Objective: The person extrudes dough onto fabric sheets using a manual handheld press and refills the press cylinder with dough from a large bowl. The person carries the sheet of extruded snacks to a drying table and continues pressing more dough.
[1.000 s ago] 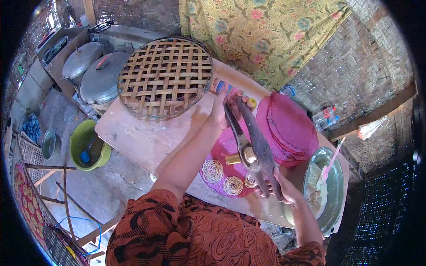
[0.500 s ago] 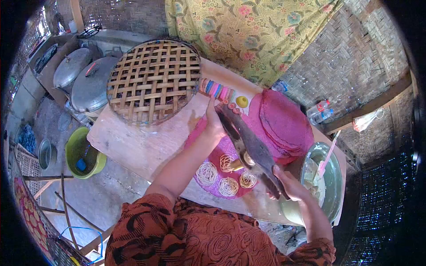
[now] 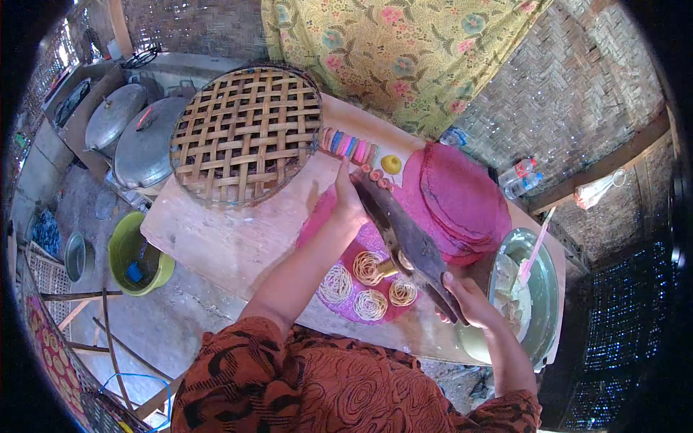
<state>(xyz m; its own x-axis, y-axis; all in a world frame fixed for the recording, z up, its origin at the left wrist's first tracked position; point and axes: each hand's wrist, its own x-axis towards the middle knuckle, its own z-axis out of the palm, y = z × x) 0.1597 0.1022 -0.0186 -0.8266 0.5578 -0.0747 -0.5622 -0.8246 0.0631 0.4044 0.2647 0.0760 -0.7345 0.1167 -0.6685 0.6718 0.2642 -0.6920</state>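
My left hand (image 3: 349, 205) is closed around the upper end of a dark wooden lever press (image 3: 397, 227). The right hand (image 3: 469, 297) grips the other end, where its two long handles come close together. A brass-coloured tube (image 3: 388, 268) sticks out of the press's side. Right by its mouth is a coil of thin pale dough strands (image 3: 366, 267). More coils, such as this whitish one (image 3: 336, 284), lie on a round pink mat (image 3: 350, 309) under the press. Beyond my left hand are small reddish rings (image 3: 376, 175) and a yellow lump (image 3: 391, 164).
A stack of round pink mats (image 3: 462, 195) lies at the table's right. Beside it stands a green basin (image 3: 546, 317) with pale dough and a pink-handled spatula (image 3: 535, 252). A woven bamboo tray (image 3: 249, 137), a row of coloured discs (image 3: 350, 146) and lidded pots (image 3: 150, 144) are leftward.
Both hands keep their grip on the press, which has hardly moved. The whole view has shifted slightly.
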